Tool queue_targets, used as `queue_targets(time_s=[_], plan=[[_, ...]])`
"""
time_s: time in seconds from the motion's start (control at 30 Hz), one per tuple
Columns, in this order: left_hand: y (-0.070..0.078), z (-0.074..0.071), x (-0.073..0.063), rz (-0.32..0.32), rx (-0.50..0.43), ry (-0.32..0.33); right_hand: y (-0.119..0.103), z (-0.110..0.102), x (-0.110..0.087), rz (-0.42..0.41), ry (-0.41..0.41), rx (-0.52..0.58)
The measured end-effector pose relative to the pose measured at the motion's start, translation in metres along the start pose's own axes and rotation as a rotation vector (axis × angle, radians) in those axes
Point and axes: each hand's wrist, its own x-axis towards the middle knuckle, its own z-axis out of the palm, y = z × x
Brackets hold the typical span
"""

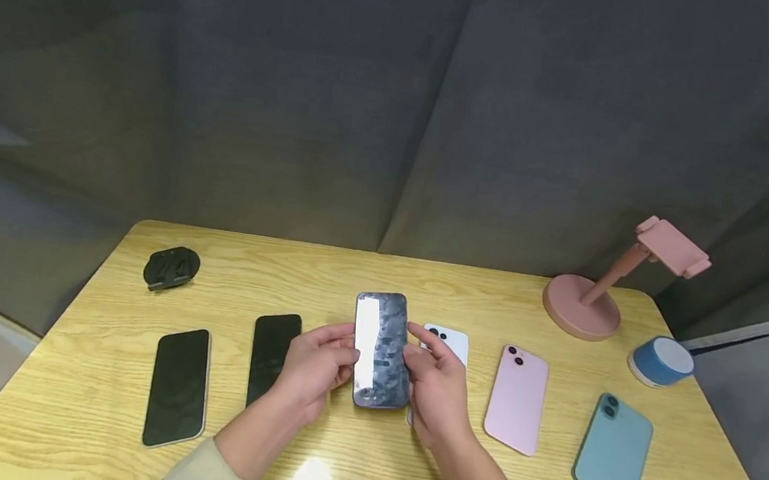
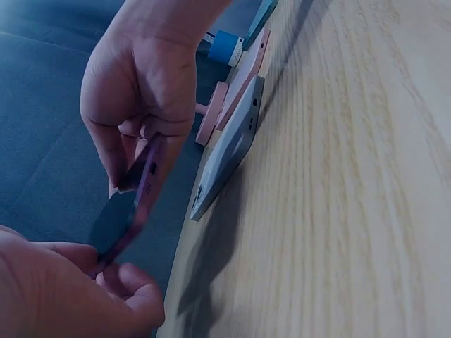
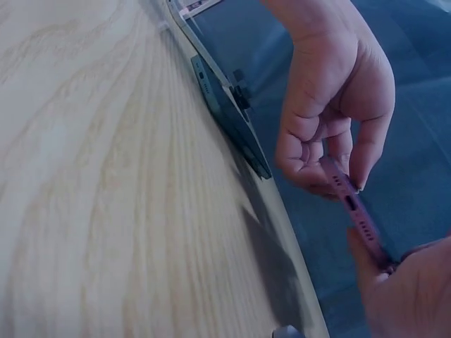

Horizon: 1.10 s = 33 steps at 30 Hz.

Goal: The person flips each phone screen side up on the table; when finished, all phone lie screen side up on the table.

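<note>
Held up between both hands over the table is a smartphone [image 1: 384, 352], its glossy dark screen facing the head camera with a bright reflection down one side. My left hand [image 1: 317, 361] pinches its left edge with thumb and fingers. On the opposite edge, my right hand [image 1: 440, 384] grips with its thumb and fingers. Both wrist views show the phone's purplish bottom edge [image 3: 358, 215] with its port, apart from the tabletop. Partly hidden behind my right hand lies a white phone [image 1: 454, 341]; a dark-screened phone [image 1: 274, 353] lies beside my left hand.
On the wooden table [image 1: 87, 366] lie another dark-screened phone [image 1: 178, 386] at left, a pink phone [image 1: 517, 399] and a teal phone [image 1: 614, 455] at right. A black stand [image 1: 172, 267], a pink phone stand [image 1: 582, 309] and a blue-and-white cylinder [image 1: 663, 361] stand farther back. Dark curtain behind.
</note>
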Motion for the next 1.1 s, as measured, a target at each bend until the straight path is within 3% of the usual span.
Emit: queue_targets(time_s=[0.4, 0.73, 1.1], plan=[[-0.008, -0.001, 0.007, 0.021, 0.007, 0.047, 0.004, -0.002, 0.003, 0.015, -0.018, -0.071], [-0.015, 0.001, 0.009, 0.020, 0.090, 0.105, 0.005, -0.006, 0.006, 0.045, -0.102, -0.243], [-0.017, 0.002, 0.006, 0.036, 0.167, 0.139, 0.004, -0.005, 0.006, 0.056, -0.161, -0.261]])
